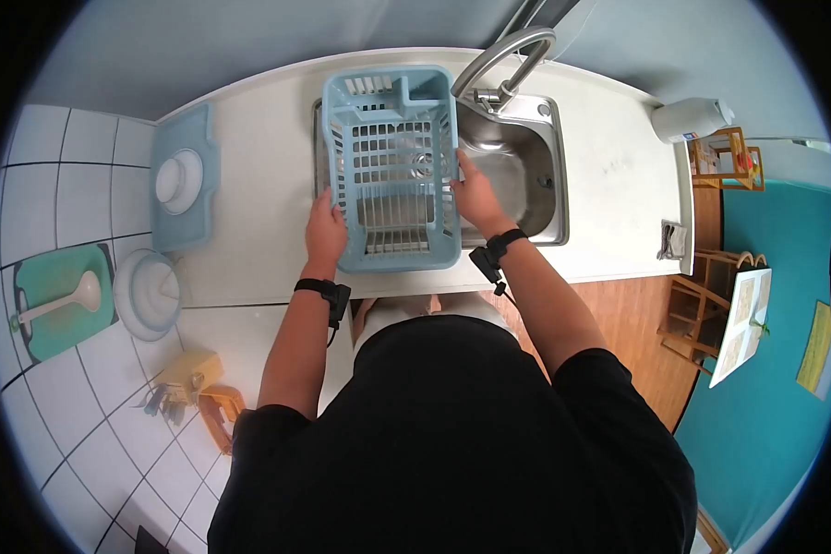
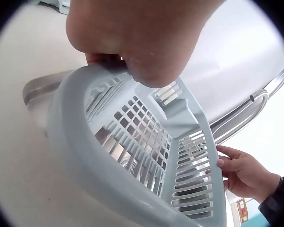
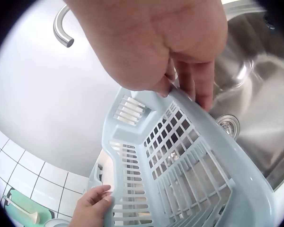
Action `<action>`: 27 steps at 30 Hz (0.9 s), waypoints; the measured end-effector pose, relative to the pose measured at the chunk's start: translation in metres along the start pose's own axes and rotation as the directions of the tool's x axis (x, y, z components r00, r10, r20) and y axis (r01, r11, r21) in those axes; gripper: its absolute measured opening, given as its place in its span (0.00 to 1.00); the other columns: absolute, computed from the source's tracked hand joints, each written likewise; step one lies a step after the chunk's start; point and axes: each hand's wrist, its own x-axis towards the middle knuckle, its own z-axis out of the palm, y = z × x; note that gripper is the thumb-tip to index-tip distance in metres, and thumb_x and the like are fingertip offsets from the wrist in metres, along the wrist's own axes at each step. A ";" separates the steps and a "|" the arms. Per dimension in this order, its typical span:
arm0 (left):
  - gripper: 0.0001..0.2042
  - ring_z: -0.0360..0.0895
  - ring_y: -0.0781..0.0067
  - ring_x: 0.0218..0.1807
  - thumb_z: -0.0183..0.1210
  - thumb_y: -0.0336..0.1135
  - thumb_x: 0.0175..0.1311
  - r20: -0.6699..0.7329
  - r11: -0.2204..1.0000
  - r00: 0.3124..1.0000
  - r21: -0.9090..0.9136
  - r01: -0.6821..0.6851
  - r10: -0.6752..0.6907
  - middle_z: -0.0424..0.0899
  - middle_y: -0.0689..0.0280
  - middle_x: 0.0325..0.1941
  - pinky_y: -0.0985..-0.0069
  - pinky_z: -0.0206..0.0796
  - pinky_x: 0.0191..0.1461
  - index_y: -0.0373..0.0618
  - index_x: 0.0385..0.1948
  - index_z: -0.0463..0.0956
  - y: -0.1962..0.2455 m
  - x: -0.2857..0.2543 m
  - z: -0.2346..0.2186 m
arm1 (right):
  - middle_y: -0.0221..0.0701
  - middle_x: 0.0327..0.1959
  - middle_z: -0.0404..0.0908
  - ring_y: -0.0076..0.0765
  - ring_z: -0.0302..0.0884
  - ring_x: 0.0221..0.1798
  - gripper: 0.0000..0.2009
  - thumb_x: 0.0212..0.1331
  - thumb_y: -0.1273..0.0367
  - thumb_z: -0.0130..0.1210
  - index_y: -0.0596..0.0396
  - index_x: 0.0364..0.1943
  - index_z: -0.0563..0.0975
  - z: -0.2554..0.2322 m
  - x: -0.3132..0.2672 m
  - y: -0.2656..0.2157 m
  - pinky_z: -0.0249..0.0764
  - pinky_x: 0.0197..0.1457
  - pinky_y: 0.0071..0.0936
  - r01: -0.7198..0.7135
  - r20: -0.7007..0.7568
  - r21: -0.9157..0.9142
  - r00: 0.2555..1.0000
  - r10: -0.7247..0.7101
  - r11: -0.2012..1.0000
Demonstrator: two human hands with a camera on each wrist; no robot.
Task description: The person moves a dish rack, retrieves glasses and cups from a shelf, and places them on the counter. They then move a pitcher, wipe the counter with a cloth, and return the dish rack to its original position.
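A light blue plastic dish rack (image 1: pixel 401 262), with a slotted floor and a small compartment at its far end, is held over the left part of the steel sink (image 1: pixel 526 189). My left hand (image 1: pixel 326 231) grips its left rim; in the left wrist view the thumb side of the hand (image 2: pixel 132 49) is over the rim and part of the fingers is hidden. On the opposite side my right hand (image 1: pixel 477 196) pinches the right rim, thumb inside and fingers outside, as the right wrist view shows. The rack holds no dishes.
A curved faucet (image 1: pixel 503 90) rises behind the sink, close to the rack's far right corner. Left on the counter lies a blue tray (image 1: pixel 194 131) with white dishes (image 1: pixel 177 182). A white jug-like container (image 1: pixel 688 120) stands at the right end, near a small cloth (image 1: pixel 671 240).
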 end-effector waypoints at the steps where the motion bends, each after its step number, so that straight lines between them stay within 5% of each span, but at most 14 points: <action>1: 0.19 0.76 0.49 0.59 0.51 0.32 0.71 0.002 0.998 0.999 0.048 -0.034 0.034 0.75 0.50 0.62 0.60 0.69 0.61 0.44 0.63 0.69 -0.003 0.000 0.002 | 0.57 0.53 0.78 0.64 0.75 0.56 0.33 0.61 0.75 0.54 0.54 0.73 0.58 -0.001 -0.001 -0.001 0.73 0.57 0.47 -0.005 0.002 -0.009 1.000 0.005 1.000; 6: 0.17 0.77 0.48 0.57 0.49 0.32 0.71 0.008 0.995 0.998 0.078 -0.069 0.069 0.75 0.53 0.61 0.60 0.71 0.59 0.41 0.59 0.72 0.001 0.004 -0.004 | 0.57 0.52 0.79 0.64 0.77 0.54 0.32 0.61 0.75 0.54 0.56 0.72 0.60 0.002 0.001 -0.004 0.74 0.56 0.48 0.009 -0.025 -0.041 1.000 -0.010 0.999; 8: 0.17 0.77 0.48 0.57 0.49 0.32 0.72 0.025 0.993 0.996 0.079 -0.083 0.082 0.76 0.54 0.62 0.60 0.71 0.59 0.40 0.60 0.72 0.004 0.006 -0.009 | 0.56 0.45 0.81 0.61 0.81 0.45 0.33 0.60 0.76 0.54 0.57 0.71 0.60 0.009 0.006 0.003 0.75 0.51 0.47 0.119 -0.108 -0.149 0.985 -0.135 0.982; 27: 0.17 0.78 0.47 0.55 0.50 0.32 0.72 0.047 0.984 0.992 0.131 -0.124 0.118 0.75 0.52 0.62 0.60 0.72 0.57 0.38 0.59 0.71 0.001 0.003 -0.002 | 0.57 0.47 0.81 0.65 0.78 0.51 0.32 0.61 0.74 0.54 0.56 0.72 0.60 0.002 -0.007 -0.003 0.74 0.54 0.49 0.068 -0.103 -0.125 0.991 -0.081 0.990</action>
